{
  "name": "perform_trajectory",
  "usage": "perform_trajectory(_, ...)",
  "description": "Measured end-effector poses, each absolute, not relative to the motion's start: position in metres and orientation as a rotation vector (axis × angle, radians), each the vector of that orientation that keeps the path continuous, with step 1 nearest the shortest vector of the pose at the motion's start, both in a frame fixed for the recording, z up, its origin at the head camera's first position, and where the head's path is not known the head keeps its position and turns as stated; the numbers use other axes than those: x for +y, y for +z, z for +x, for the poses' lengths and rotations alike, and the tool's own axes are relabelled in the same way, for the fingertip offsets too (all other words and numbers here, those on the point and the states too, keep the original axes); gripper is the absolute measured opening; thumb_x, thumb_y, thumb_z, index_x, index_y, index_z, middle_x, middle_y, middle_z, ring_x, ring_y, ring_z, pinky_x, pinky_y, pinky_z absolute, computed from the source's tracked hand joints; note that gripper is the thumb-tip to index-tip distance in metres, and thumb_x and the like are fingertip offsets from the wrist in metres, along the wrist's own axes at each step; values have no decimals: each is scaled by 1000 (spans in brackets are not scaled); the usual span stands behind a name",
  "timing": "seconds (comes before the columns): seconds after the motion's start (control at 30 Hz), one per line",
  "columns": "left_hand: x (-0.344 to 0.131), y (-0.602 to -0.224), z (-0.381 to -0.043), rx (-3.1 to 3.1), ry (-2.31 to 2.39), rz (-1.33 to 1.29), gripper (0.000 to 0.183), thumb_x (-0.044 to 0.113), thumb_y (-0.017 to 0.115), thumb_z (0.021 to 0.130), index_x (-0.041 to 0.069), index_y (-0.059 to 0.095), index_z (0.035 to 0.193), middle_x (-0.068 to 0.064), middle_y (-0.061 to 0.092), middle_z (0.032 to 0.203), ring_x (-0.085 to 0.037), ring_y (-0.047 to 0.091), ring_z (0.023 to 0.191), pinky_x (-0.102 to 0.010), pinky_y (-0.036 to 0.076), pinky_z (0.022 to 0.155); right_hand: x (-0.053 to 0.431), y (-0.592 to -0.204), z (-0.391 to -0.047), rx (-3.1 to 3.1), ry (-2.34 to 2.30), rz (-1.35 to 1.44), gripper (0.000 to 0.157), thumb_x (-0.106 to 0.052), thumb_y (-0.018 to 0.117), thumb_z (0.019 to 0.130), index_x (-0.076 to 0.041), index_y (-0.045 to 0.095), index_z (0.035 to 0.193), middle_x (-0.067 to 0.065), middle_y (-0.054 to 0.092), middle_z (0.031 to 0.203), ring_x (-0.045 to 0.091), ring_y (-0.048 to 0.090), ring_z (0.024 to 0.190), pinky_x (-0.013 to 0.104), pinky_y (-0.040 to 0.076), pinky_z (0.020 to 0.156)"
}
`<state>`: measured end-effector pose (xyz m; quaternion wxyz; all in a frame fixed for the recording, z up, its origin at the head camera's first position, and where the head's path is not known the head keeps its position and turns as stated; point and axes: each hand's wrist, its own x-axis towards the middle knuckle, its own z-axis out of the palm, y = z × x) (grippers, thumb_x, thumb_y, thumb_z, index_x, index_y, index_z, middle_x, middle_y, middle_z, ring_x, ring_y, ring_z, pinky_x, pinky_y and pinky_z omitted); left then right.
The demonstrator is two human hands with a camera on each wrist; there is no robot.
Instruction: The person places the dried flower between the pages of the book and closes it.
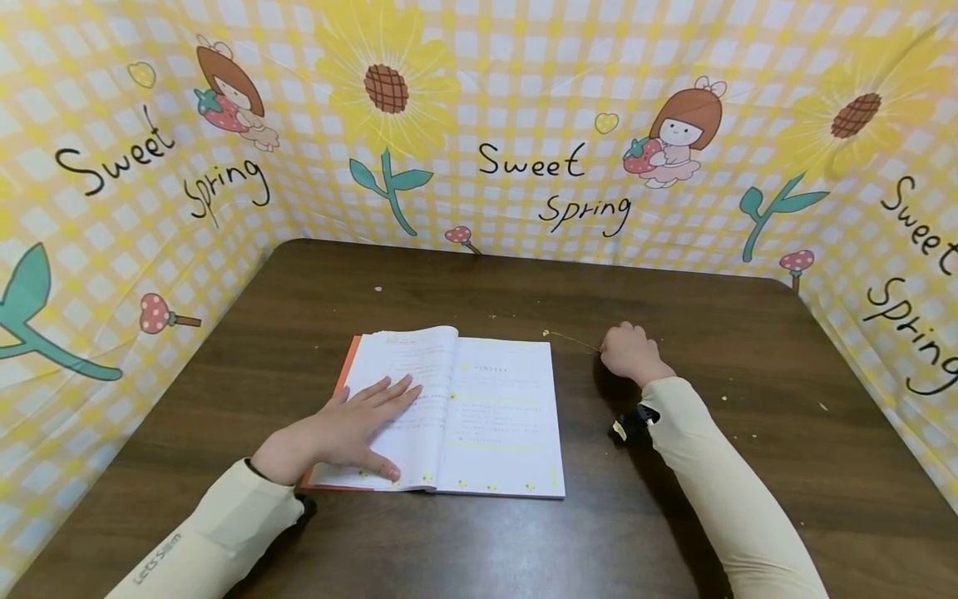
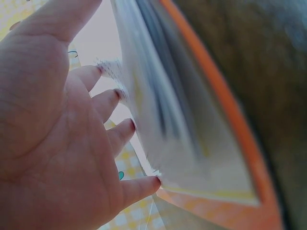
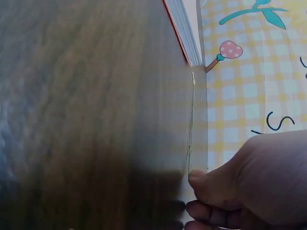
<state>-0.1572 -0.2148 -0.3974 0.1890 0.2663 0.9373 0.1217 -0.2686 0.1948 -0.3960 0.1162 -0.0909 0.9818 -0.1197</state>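
An open book [image 1: 500, 416] with an orange cover edge lies on the brown table. My left hand [image 1: 359, 428] rests with spread fingers on its left page; in the left wrist view, the fingertips touch the page beside the loose leaves [image 2: 182, 120]. Off the book's upper right corner, my right hand [image 1: 632, 353] pinches one end of a thin, dry-looking stem [image 1: 572, 340]. A small pale tip on that stem points toward the book. In the right wrist view, the stem [image 3: 192, 120] runs from the thumb and fingers almost to the book's corner.
Small pale crumbs are scattered over the wooden table [image 1: 464, 549], some behind the book and some right of my right arm. A yellow checked cloth [image 1: 524, 108] printed with flowers hangs round the back and both sides. Black wrist devices [image 1: 636, 423] sit at both sleeves.
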Motion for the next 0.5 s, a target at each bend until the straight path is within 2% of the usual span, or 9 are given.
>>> perform_trajectory(0.13,-215,-397,-157,2639,335,745,115,63,78,73,13,22,160,-10,15,166,-40,14,149,-76,11,106,200,-401,-270,2947,-513,-232,25,-15,60,98,4,71,110,25,61,115,45,57,106,60,47,87)
perform_trajectory(0.27,-215,-398,-158,2634,337,742,115,63,78,73,13,22,160,-9,14,166,-40,13,149,-75,11,107,204,-404,-272,3005,-657,-215,24,-20,73,91,2,75,101,19,71,105,38,65,95,54,51,82)
perform_trajectory(0.4,-215,-398,-158,2629,339,742,115,63,78,73,13,21,160,-9,13,166,-40,12,149,-75,10,107,205,-404,-273,3027,-677,-218,15,-18,76,88,-3,78,89,12,75,91,31,67,83,49,53,74)
perform_trajectory(0.5,-215,-398,-158,2630,341,745,115,63,78,73,13,21,160,-10,13,166,-40,13,149,-76,11,106,203,-404,-274,3019,-642,-232,14,-16,73,90,-4,77,84,9,73,82,24,62,71,43,51,64)
